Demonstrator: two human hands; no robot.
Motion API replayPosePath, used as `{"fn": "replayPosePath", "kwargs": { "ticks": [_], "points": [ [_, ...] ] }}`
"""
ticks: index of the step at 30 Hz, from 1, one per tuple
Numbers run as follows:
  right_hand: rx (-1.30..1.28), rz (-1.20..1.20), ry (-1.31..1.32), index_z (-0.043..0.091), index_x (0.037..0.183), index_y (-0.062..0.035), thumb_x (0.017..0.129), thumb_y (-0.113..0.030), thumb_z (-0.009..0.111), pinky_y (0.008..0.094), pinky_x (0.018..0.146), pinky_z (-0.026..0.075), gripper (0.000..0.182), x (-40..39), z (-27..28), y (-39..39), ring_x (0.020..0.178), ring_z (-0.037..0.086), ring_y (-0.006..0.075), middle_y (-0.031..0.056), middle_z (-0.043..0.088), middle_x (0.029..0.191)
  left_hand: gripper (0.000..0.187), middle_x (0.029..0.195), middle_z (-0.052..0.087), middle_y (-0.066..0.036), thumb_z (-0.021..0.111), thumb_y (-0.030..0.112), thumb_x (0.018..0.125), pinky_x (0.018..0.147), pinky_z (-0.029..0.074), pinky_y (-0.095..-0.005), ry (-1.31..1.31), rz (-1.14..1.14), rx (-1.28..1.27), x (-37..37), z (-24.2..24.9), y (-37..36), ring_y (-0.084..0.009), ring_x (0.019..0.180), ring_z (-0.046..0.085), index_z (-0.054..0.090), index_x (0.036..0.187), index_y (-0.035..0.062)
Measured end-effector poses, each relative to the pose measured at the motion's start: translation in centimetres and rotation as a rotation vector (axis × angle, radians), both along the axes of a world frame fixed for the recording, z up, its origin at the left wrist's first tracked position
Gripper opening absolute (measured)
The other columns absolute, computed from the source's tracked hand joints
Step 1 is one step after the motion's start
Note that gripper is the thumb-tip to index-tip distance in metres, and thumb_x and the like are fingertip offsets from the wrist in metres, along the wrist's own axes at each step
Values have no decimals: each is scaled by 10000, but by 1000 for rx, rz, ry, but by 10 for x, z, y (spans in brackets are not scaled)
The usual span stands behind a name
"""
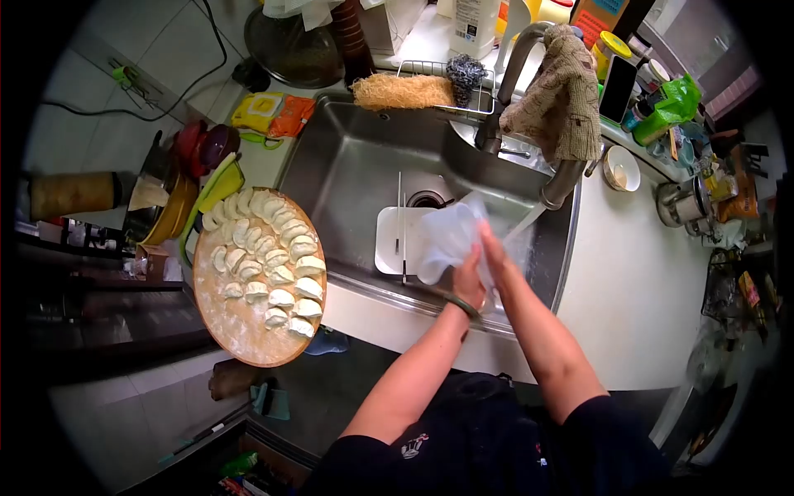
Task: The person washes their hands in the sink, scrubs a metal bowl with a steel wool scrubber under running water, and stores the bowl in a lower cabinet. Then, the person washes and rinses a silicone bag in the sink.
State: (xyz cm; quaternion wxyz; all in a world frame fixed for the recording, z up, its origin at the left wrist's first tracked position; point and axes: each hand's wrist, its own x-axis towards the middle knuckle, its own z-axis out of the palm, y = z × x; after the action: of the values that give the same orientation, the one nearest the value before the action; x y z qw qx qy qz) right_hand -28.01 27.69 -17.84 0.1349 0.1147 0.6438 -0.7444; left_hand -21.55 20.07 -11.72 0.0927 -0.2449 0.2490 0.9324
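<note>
Over the sink [331, 165], both hands are at a translucent white plastic piece [451, 231], smeared by motion. My left hand [469, 279] grips its near side, with a bangle on the wrist. Close beside it, my right hand [493, 252] has its fingers against the right edge of the plastic. Water [526, 221] runs from the faucet [562, 186] just right of my hands. A white rectangular tray [387, 240] lies in the sink behind the plastic piece, with a pair of chopsticks [402, 219] across it.
Left of the sink, a round wooden board [240, 335] bears several rows of dumplings [277, 256] and overhangs the counter edge. A cloth [558, 99] drapes over the faucet. A wire rack [488, 91] holds scrubbers at the back. On the right counter stands a small bowl [621, 169].
</note>
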Motion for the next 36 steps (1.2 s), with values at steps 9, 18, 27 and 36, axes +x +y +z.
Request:
{"fn": "replayPosePath", "kwargs": {
  "ticks": [9,18,27,36],
  "points": [
    [-624,-189,-441,374,1246,-48,745,-689,390,497,881,367,813,-2,-32,37,1000,484,332,169,447,1211,354,1092,540,-74,534,226,858,893,392,-331,1,-35,-10,16,-20,26,-200,1020,506,479,1135,14],
    [-165,-113,-580,264,1315,-155,768,-647,405,568,783,409,749,36,21,55,1076,444,307,129,296,1333,324,1039,554,-62,457,290,884,900,356,-341,-35,-90,-281,-9,-7,-13,-208,1003,502,532,1073,38],
    [-259,-74,-164,355,1240,-21,784,-205,612,340,849,447,555,63,85,45,1023,520,233,101,496,1155,557,1254,423,-122,539,400,674,1022,1,-548,870,-376,-1782,-23,13,23,-323,1242,235,483,1159,133],
    [-332,-417,-238,418,1194,-10,912,-282,393,382,898,424,392,54,61,67,1047,507,264,137,520,1141,488,926,601,-221,558,328,661,746,458,-361,794,-784,-1065,-39,-22,28,-329,842,591,563,985,-38]
  ]
}}
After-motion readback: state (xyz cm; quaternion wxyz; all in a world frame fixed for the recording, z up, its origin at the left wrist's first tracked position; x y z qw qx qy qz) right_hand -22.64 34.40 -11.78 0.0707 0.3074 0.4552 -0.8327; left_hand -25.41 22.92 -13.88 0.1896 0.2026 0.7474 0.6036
